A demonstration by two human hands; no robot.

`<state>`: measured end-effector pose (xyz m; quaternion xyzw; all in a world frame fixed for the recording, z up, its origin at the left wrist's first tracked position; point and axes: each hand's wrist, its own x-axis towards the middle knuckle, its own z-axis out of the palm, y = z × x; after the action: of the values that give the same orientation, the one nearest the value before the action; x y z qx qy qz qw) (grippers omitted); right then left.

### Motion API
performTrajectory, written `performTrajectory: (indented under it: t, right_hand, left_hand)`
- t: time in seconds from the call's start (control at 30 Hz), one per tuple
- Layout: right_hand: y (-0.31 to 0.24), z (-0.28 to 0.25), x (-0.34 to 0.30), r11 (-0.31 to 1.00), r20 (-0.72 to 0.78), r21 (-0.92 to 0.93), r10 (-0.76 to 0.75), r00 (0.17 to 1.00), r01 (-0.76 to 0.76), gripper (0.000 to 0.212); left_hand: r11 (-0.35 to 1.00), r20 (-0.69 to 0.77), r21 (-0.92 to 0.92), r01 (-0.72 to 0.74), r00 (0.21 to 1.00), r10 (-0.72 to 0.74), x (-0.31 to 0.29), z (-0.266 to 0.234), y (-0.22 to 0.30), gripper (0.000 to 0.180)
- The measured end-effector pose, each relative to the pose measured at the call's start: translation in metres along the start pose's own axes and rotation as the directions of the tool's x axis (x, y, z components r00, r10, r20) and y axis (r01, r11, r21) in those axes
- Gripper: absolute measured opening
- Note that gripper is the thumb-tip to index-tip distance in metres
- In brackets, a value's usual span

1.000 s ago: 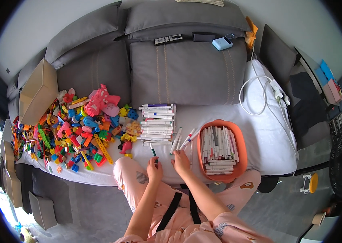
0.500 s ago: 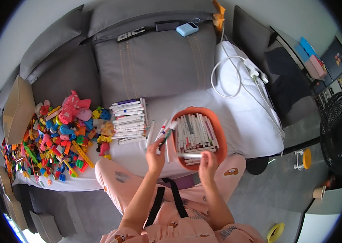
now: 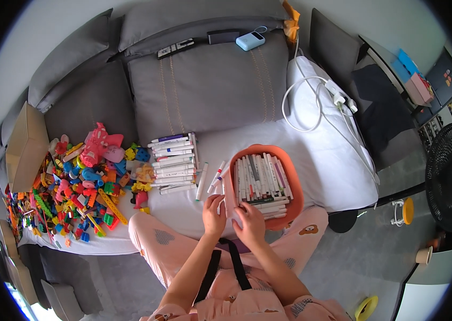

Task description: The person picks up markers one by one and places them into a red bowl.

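Left hand (image 3: pixel 214 218): fingertips too small to tell any grip. Right hand (image 3: pixel 250 224) beside tub (image 3: pixel 296 187); contact with its rim unclear. Markers (image 3: pixel 258 174) inside: top layer hides whatever lies under. Toy pile (image 3: pixel 84 187): undersides buried, smallest bits indistinct. Pink sleeves (image 3: pixel 311 308) cut off below.

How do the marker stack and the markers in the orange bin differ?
The marker stack lies on the white cover; the binned markers sit inside the orange bin. The marker stack runs mostly left-right; the binned markers mostly front-to-back, several crosswise nearest. Both are mostly white.
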<state>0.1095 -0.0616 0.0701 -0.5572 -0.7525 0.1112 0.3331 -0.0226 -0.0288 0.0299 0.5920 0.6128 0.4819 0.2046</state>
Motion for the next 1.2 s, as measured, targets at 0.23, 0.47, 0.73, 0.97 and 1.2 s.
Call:
performTrajectory:
  t: [0.23,0.47,0.73,0.97,1.2]
  right_hand:
    - [0.005,0.022,0.011,0.982,-0.011,-0.179,0.055,0.998,-0.056,0.034]
    - [-0.016,0.049,0.002,0.963,0.152,0.269,-0.072,0.986,0.029,0.030]
    - [0.008,0.112,-0.014,0.971,0.181,-0.136,0.221,0.958,-0.198,0.032]
    - [-0.023,0.072,0.002,0.972,0.125,0.163,0.149,0.981,-0.168,0.027]
    - [-0.004,-0.037,0.006,0.999,-0.223,-0.004,0.041,0.974,-0.043,0.031]
  left_hand:
    - [0.981,0.141,0.183,-0.065,0.989,0.040,0.039,0.013,-0.056,0.024]
    - [0.920,0.273,0.358,-0.158,0.960,0.058,0.068,0.042,-0.087,0.013]
    - [0.903,0.285,0.426,-0.053,0.955,-0.078,-0.001,-0.015,-0.084,0.012]
    - [0.954,-0.018,0.129,0.272,0.962,-0.272,-0.017,-0.053,-0.069,0.025]
    - [0.976,0.030,-0.200,0.090,0.996,-0.086,0.027,-0.022,0.001,0.025]
